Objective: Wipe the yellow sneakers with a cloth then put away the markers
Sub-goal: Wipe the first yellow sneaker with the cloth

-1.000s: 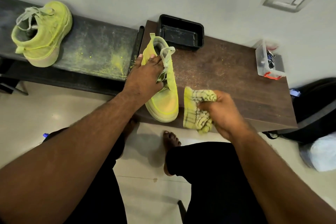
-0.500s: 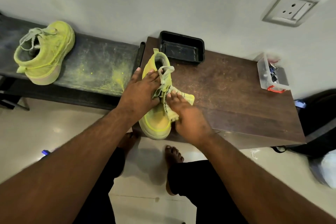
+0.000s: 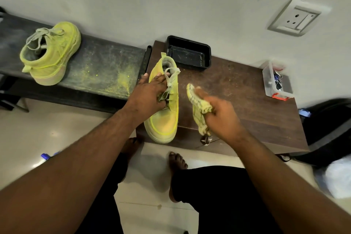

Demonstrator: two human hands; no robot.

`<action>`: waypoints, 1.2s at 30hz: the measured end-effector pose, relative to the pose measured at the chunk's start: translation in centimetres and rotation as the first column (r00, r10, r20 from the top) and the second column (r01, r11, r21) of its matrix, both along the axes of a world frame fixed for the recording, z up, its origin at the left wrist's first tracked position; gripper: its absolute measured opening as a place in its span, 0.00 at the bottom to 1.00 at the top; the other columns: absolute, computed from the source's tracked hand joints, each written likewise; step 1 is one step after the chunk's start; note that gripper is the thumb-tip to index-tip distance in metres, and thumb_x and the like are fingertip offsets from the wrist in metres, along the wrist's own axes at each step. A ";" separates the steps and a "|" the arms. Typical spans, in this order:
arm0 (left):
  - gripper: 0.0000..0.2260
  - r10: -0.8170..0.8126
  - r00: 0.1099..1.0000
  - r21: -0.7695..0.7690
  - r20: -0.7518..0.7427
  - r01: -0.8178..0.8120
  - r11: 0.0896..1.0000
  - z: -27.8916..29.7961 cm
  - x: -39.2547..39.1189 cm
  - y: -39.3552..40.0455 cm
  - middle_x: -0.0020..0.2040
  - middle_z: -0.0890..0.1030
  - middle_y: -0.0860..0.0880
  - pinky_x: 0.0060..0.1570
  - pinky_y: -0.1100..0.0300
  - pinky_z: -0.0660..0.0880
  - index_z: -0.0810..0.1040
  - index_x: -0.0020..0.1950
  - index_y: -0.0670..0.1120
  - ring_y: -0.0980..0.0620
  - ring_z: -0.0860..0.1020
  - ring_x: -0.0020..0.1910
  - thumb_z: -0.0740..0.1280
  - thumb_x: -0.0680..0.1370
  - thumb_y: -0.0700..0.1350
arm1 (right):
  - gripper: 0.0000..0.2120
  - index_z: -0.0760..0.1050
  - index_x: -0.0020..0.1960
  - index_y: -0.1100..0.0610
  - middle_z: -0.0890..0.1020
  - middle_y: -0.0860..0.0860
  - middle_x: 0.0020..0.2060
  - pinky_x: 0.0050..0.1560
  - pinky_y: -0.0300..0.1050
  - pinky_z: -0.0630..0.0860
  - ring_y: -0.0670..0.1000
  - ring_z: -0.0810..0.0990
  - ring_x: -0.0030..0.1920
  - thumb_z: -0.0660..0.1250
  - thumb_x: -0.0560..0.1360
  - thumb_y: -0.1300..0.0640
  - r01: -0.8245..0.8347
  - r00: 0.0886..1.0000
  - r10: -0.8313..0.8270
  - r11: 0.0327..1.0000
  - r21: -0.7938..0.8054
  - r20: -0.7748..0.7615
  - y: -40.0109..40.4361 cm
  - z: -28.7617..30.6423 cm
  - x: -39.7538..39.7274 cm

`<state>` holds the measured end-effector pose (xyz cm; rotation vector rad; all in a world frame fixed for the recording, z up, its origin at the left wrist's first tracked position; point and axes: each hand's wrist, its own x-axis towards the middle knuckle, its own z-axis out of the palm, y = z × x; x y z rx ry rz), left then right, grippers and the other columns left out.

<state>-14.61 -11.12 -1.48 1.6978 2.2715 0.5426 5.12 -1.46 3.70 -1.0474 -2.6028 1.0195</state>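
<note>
A brown table [image 3: 237, 100] bears one sneaker [image 3: 165, 118], a black tray [image 3: 190, 55] and a clear box [image 3: 273, 85]; the dusty bench [image 3: 98, 66] bears another sneaker [image 3: 51, 53].

Left hand [image 3: 150, 94] covers the near sneaker's [image 3: 165, 118] laces and tongue mid-frame. Right hand [image 3: 221, 115] and cloth [image 3: 198, 108] motion-blurred, grip detail unclear. Clear box [image 3: 274, 81] at right: contents too small to identify. Blue item [image 3: 45, 156] at lower left mostly behind forearm. White bag [image 3: 338, 176] cut by right edge.
</note>
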 end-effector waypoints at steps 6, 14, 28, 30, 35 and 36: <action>0.30 -0.003 1.000 0.037 -0.003 0.004 0.999 -0.6 -0.3 -0.1 0.77 0.59 0.52 0.74 0.50 0.42 0.65 0.74 0.49 0.51 0.57 0.76 0.70 0.73 0.46 | 0.38 0.51 0.77 0.56 0.53 0.52 0.77 0.74 0.44 0.57 0.46 0.49 0.75 0.60 0.71 0.72 -0.246 0.968 0.228 0.942 0.230 0.101 -1.2 -3.1 -4.6; 0.32 -0.017 0.992 -0.062 -0.125 0.009 0.998 -0.7 -0.3 0.4 0.78 0.52 0.53 0.74 0.50 0.38 0.56 0.77 0.50 0.54 0.51 0.77 0.66 0.76 0.49 | 0.39 0.52 0.76 0.61 0.53 0.57 0.76 0.71 0.40 0.40 0.56 0.50 0.77 0.59 0.68 0.75 -0.556 0.812 0.442 0.784 0.276 0.382 -1.4 -4.8 -2.0; 0.31 0.028 0.993 -0.081 -0.112 -0.038 0.996 -0.3 0.0 0.2 0.78 0.51 0.56 0.72 0.50 0.34 0.53 0.78 0.54 0.55 0.51 0.77 0.63 0.78 0.51 | 0.35 0.60 0.75 0.50 0.57 0.39 0.72 0.72 0.30 0.50 0.35 0.54 0.72 0.60 0.71 0.70 -0.628 0.704 0.625 0.770 -0.116 0.336 -4.2 -0.7 3.9; 0.31 0.024 0.993 -0.086 -0.117 -0.034 0.996 -0.3 -0.1 0.3 0.78 0.51 0.56 0.72 0.50 0.34 0.52 0.78 0.54 0.54 0.51 0.77 0.63 0.78 0.51 | 0.31 0.65 0.72 0.52 0.63 0.37 0.68 0.70 0.28 0.56 0.35 0.61 0.69 0.62 0.72 0.72 -0.408 0.889 0.422 0.906 -0.114 0.178 -3.4 -0.5 4.2; 0.31 0.022 0.993 -0.062 -0.114 -0.030 0.998 -0.4 -0.2 0.3 0.78 0.53 0.56 0.72 0.50 0.34 0.54 0.77 0.55 0.54 0.52 0.77 0.64 0.77 0.52 | 0.27 0.70 0.69 0.51 0.77 0.43 0.57 0.43 0.25 0.74 0.32 0.79 0.46 0.63 0.75 0.71 0.058 0.989 -0.070 0.993 -0.101 -0.128 -1.0 0.6 1.4; 0.31 0.023 0.994 -0.062 -0.107 -0.030 0.998 -0.3 -0.2 0.3 0.78 0.53 0.56 0.72 0.50 0.34 0.55 0.77 0.55 0.54 0.52 0.77 0.64 0.77 0.52 | 0.28 0.70 0.70 0.53 0.76 0.42 0.57 0.43 0.23 0.72 0.28 0.77 0.45 0.62 0.74 0.73 0.106 0.978 -0.118 0.991 -0.079 -0.173 -0.5 0.7 0.3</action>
